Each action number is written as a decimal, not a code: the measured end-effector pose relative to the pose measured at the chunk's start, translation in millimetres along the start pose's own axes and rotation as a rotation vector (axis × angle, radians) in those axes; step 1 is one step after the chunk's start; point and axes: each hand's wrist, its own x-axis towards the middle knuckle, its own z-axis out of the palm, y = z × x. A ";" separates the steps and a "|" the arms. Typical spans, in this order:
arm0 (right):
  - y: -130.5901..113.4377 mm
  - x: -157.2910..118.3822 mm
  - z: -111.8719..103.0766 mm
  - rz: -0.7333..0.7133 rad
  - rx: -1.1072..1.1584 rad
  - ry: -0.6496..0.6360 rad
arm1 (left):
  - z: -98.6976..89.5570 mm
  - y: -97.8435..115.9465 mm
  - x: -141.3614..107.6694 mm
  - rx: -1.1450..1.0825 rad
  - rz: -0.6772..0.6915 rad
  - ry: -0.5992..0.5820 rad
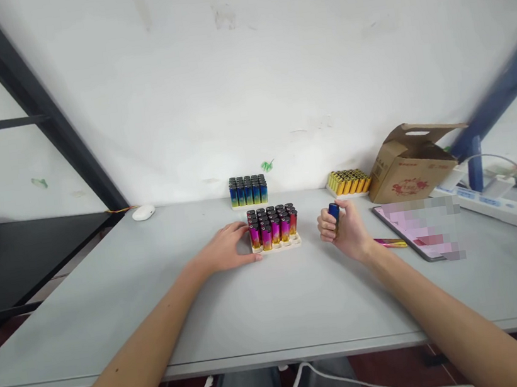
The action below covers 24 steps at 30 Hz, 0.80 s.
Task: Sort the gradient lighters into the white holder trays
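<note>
My left hand rests on the table with thumb and fingers apart, at the left side of a white tray that holds several pink and orange lighters standing upright with black tops. To the right of this tray, my right hand is closed round a dark blue cylindrical thing, its upper end showing above the fingers. Behind the near tray stands a second block of blue-green lighters in a white tray.
Yellow cylinders in a white holder sit at the back right beside an open cardboard box. A tablet-like panel, pink and yellow strips and a power strip lie right. A white case is back left.
</note>
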 end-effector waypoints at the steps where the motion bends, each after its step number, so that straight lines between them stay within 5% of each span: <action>1: 0.0 0.0 -0.1 0.009 -0.011 0.008 | -0.1 0.2 0.0 0.000 0.000 0.000; 13: 4.7 5.9 -2.7 0.009 -0.114 -0.057 | -1.3 1.3 -0.4 -0.025 0.002 0.010; 20: 12.7 2.7 -0.9 -0.506 -0.812 0.012 | -0.4 1.7 -0.4 -0.022 -0.010 -0.002; 24: 14.5 4.0 -4.0 -0.637 -0.879 -0.003 | 0.8 1.0 0.2 -0.029 0.001 0.018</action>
